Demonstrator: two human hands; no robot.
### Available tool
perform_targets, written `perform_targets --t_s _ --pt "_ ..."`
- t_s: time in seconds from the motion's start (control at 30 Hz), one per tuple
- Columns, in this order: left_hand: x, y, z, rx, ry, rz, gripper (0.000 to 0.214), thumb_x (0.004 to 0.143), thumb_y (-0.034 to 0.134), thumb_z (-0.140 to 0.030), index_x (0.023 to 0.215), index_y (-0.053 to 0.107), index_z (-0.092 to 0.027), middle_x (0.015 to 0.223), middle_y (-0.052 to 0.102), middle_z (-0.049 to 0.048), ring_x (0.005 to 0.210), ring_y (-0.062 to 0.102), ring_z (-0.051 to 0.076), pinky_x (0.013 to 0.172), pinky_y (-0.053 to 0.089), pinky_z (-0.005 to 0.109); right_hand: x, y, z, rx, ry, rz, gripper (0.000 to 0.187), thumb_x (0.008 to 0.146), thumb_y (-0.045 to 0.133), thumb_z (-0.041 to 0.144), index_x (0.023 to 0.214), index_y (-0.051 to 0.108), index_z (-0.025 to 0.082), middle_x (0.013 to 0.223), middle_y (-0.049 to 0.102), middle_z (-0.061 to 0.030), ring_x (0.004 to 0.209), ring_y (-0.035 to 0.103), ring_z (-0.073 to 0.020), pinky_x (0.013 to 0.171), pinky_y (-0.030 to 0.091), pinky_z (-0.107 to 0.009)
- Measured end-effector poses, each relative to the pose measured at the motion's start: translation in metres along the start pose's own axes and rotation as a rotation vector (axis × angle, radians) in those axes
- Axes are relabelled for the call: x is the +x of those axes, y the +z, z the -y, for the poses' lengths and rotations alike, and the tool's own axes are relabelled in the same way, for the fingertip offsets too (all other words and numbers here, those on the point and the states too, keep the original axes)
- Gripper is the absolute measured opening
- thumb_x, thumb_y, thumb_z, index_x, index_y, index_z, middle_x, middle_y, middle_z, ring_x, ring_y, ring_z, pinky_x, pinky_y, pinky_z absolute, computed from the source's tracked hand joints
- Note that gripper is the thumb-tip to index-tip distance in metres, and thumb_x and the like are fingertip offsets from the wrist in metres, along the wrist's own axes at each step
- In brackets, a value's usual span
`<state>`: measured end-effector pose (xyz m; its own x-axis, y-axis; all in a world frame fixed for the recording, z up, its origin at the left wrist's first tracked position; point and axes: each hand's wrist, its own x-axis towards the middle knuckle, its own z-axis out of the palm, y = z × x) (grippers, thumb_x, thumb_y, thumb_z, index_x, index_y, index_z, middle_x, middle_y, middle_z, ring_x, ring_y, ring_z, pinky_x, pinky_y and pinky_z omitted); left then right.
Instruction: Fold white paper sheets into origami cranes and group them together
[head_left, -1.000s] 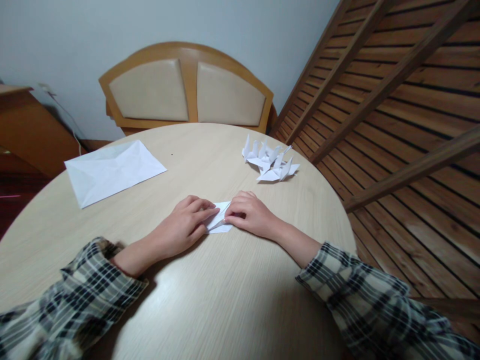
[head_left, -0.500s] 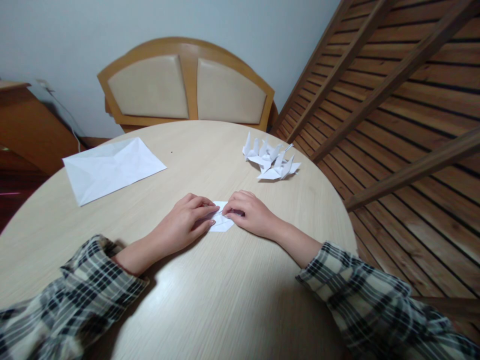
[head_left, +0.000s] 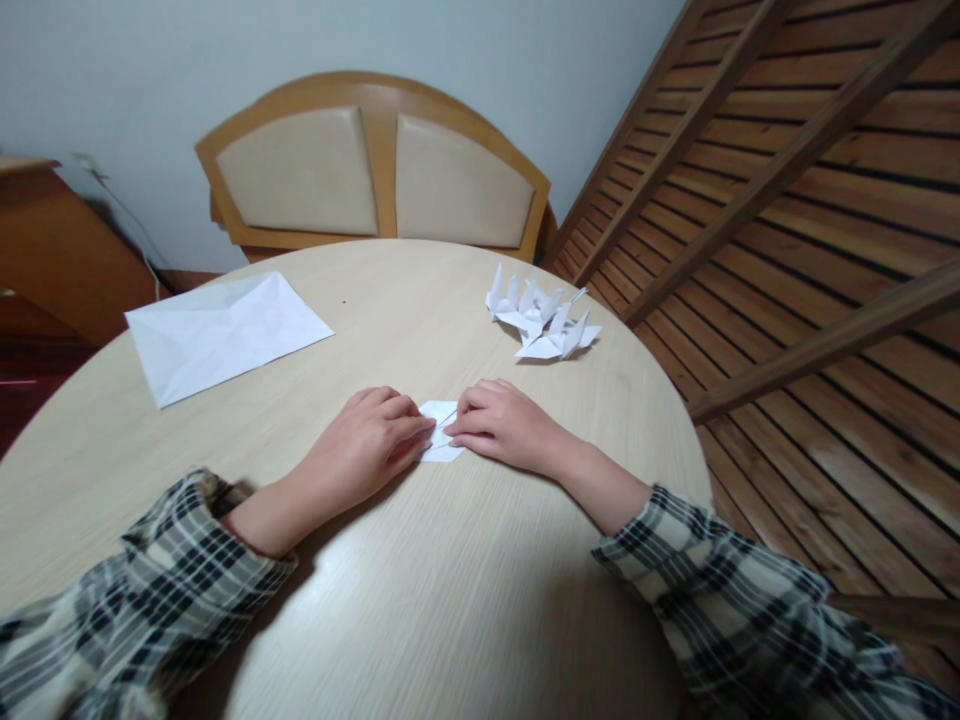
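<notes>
A small folded piece of white paper (head_left: 437,437) lies on the round wooden table (head_left: 450,600), near the middle. My left hand (head_left: 367,445) rests on its left side with curled fingers pressing the paper down. My right hand (head_left: 501,425) presses on its right side, fingertips pinched together at a fold. Most of the paper is hidden under both hands. Both sleeves are plaid.
A large creased white sheet (head_left: 221,333) lies at the table's far left. Several folded white paper figures (head_left: 541,322) sit in a heap at the far right. A wooden chair with padded back (head_left: 375,170) stands behind the table. Slatted wooden panels (head_left: 810,200) rise to the right.
Both hands have shifted slightly on the small paper, the right fingers drawing in toward the left along the fold. The rest of the table looks the same.
</notes>
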<state>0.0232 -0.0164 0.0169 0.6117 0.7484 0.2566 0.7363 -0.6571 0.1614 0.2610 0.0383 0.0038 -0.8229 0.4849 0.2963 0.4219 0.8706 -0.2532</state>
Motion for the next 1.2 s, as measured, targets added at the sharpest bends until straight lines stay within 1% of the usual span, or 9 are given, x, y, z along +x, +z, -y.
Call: perform_targets --t_s 0.23,0.3,0.43,0.53,0.7,0.87,1.0,1.07,1.2 --pt "0.000 0.001 -0.002 0.019 -0.002 0.010 0.019 0.099 0.054 -0.021 0.101 0.071 -0.015 0.090 0.065 0.0097 0.083 0.058 0.025 0.076 0.047 0.039 0.000 -0.004 0.011 -0.217 -0.076 0.030 0.023 0.101 0.056 0.031 0.094 0.075 0.018 0.092 0.069 -0.0070 0.089 0.054 -0.0210 0.080 0.037 -0.035" --pt "0.000 0.001 -0.002 0.036 0.010 0.012 0.019 0.100 0.053 -0.025 0.099 0.070 -0.014 0.089 0.063 0.0097 0.084 0.057 0.025 0.077 0.047 0.040 0.000 -0.003 0.012 -0.233 -0.085 0.033 0.024 0.102 0.055 0.030 0.094 0.074 0.017 0.091 0.068 -0.0074 0.089 0.054 -0.0213 0.080 0.037 -0.035" --pt "-0.001 0.004 0.000 0.019 0.004 0.005 0.026 0.098 0.059 -0.040 0.094 0.067 -0.016 0.091 0.064 0.0094 0.086 0.057 0.026 0.079 0.047 0.041 0.002 0.000 0.012 -0.227 -0.081 0.030 0.021 0.101 0.055 0.027 0.094 0.072 0.017 0.091 0.068 -0.0073 0.089 0.054 -0.0213 0.081 0.037 -0.035" --pt "-0.001 0.007 0.003 -0.016 -0.027 -0.024 0.025 0.097 0.061 -0.039 0.091 0.067 -0.015 0.088 0.066 0.0088 0.085 0.058 0.025 0.079 0.047 0.039 0.004 0.003 0.013 -0.204 -0.030 0.025 0.017 0.100 0.057 0.024 0.096 0.072 0.017 0.092 0.068 -0.0070 0.090 0.055 -0.0207 0.082 0.036 -0.034" --pt "0.003 0.009 0.004 -0.123 -0.066 -0.073 0.026 0.101 0.055 -0.031 0.088 0.070 -0.013 0.082 0.067 0.0088 0.080 0.059 0.024 0.074 0.046 0.036 0.009 0.010 0.014 -0.149 0.104 -0.033 0.015 0.099 0.058 0.022 0.096 0.072 0.017 0.092 0.070 -0.0062 0.091 0.057 -0.0202 0.083 0.035 -0.034" --pt "0.007 0.010 0.004 -0.156 -0.181 -0.093 0.026 0.099 0.055 -0.027 0.082 0.069 -0.013 0.080 0.068 0.0093 0.078 0.059 0.023 0.073 0.045 0.035 0.013 0.015 0.014 -0.010 0.240 -0.128 0.017 0.099 0.058 0.022 0.091 0.072 0.018 0.090 0.072 -0.0053 0.090 0.060 -0.0190 0.084 0.037 -0.033" --pt "0.010 0.011 0.003 -0.179 -0.266 -0.107 0.020 0.097 0.056 -0.025 0.089 0.070 -0.013 0.083 0.068 0.0091 0.080 0.060 0.024 0.073 0.045 0.035 0.018 0.016 0.015 0.102 0.309 -0.160 0.012 0.097 0.061 0.017 0.090 0.070 0.018 0.093 0.075 -0.0038 0.092 0.063 -0.0183 0.086 0.038 -0.033" --pt "0.011 0.011 0.003 -0.193 -0.263 -0.097 0.021 0.097 0.054 -0.023 0.090 0.071 -0.013 0.083 0.068 0.0092 0.081 0.059 0.024 0.074 0.045 0.035 0.019 0.016 0.016 0.105 0.325 -0.153 0.010 0.096 0.061 0.016 0.094 0.070 0.018 0.096 0.075 -0.0046 0.095 0.062 -0.0190 0.087 0.038 -0.033" --pt "0.011 0.012 0.005 -0.183 -0.195 -0.073 0.023 0.098 0.053 -0.025 0.091 0.072 -0.012 0.086 0.067 0.0104 0.084 0.058 0.025 0.077 0.045 0.037 0.018 0.017 0.017 0.042 0.306 -0.097 0.012 0.099 0.059 0.022 0.098 0.071 0.018 0.097 0.072 -0.0063 0.097 0.058 -0.0209 0.086 0.037 -0.034"
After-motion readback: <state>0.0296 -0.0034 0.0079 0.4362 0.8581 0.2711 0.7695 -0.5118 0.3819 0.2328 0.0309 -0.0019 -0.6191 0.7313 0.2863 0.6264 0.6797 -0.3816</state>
